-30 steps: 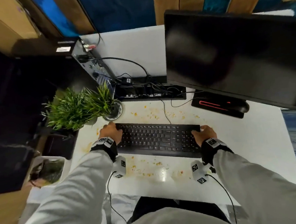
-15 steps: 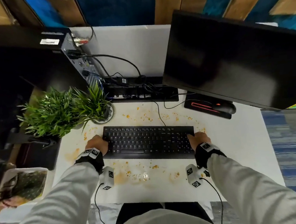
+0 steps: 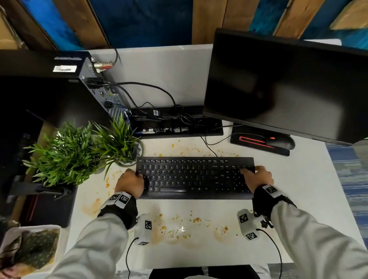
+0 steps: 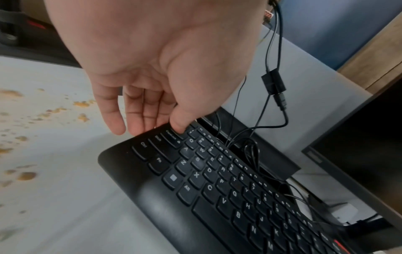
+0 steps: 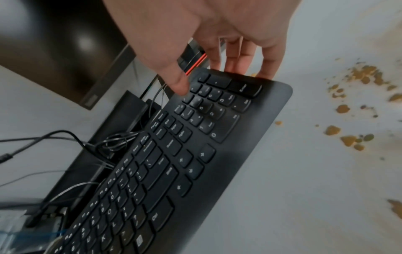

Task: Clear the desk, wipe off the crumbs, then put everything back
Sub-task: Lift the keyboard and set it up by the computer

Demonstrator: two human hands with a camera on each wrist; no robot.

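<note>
A black wired keyboard (image 3: 194, 177) hangs just above the white desk (image 3: 301, 185), held at both ends. My left hand (image 3: 130, 182) pinches its left end, thumb on the keys and fingers under the edge (image 4: 152, 116). My right hand (image 3: 257, 176) grips the right end the same way (image 5: 217, 68). Orange crumbs (image 3: 184, 223) and smears lie in front of the keyboard, and more crumbs (image 3: 192, 149) lie behind it.
A potted green plant (image 3: 81, 151) stands at the left by the keyboard. A black monitor (image 3: 284, 88) hangs over the right, with a mouse (image 3: 277, 142) on a black pad under it. Cables (image 3: 166, 118) and a black PC case (image 3: 45, 94) sit at the back left.
Both hands have closed on the keyboard's ends and raised it slightly off the desk. The head view has shifted a little.
</note>
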